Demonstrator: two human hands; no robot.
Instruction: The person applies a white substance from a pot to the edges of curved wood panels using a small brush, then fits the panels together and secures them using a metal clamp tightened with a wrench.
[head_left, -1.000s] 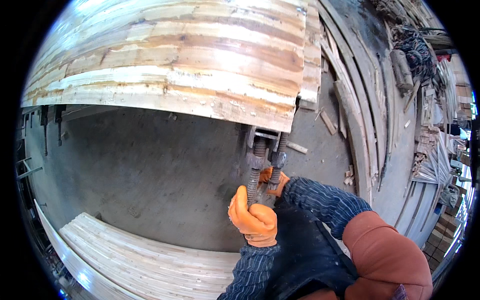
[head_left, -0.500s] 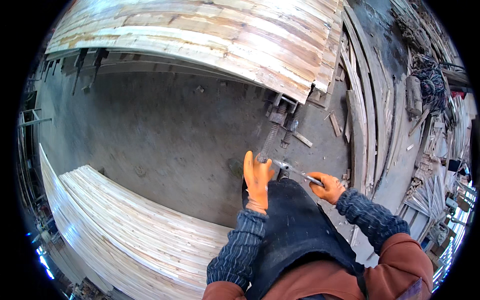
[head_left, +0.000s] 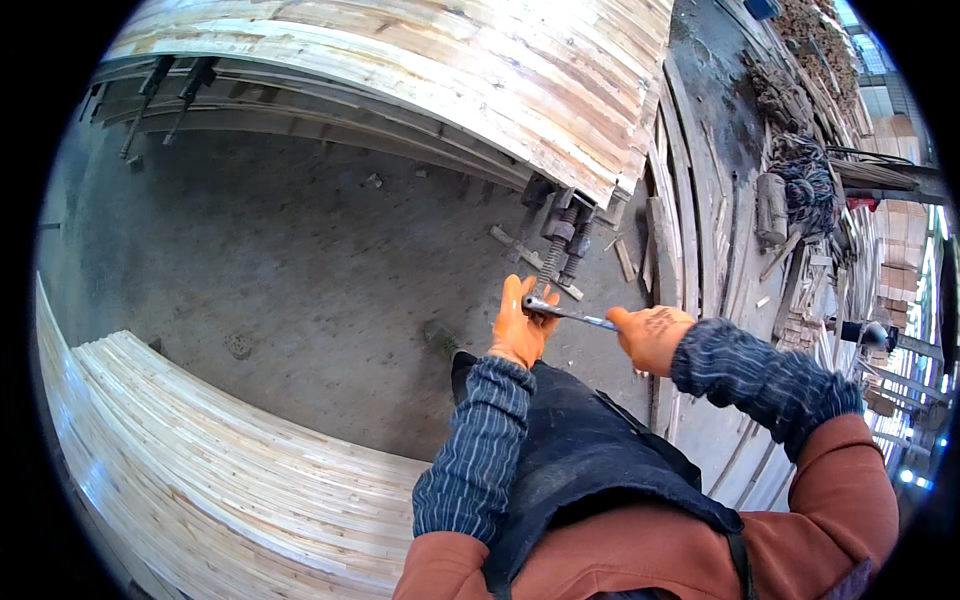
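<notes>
My left hand point(head_left: 516, 332), in an orange glove, has its fingers curled around the near end of a threaded clamp screw point(head_left: 551, 262). The screw runs out from under the corner of a large wooden panel point(head_left: 500, 90). My right hand point(head_left: 652, 338), gloved in orange too, grips the handle of a ratchet wrench point(head_left: 582, 318). The wrench's head lies against my left hand at the screw's end; whether it is seated on the screw is hidden by the fingers. A second threaded screw point(head_left: 574, 258) sits just right of the first.
Another stack of light wooden panels point(head_left: 250, 440) lies at the lower left. Long boards point(head_left: 690, 200) run along the floor to the right, near a coiled bundle of rope or cable point(head_left: 808, 195). Wood scraps point(head_left: 625, 260) litter the concrete floor point(head_left: 290, 250). Dark clamp bars point(head_left: 190, 95) hang under the panel's left side.
The wrench head has come up to my left hand at the screw's end, its handle swinging flatter. My right hand has risen slightly. The whole view has shifted a little.
</notes>
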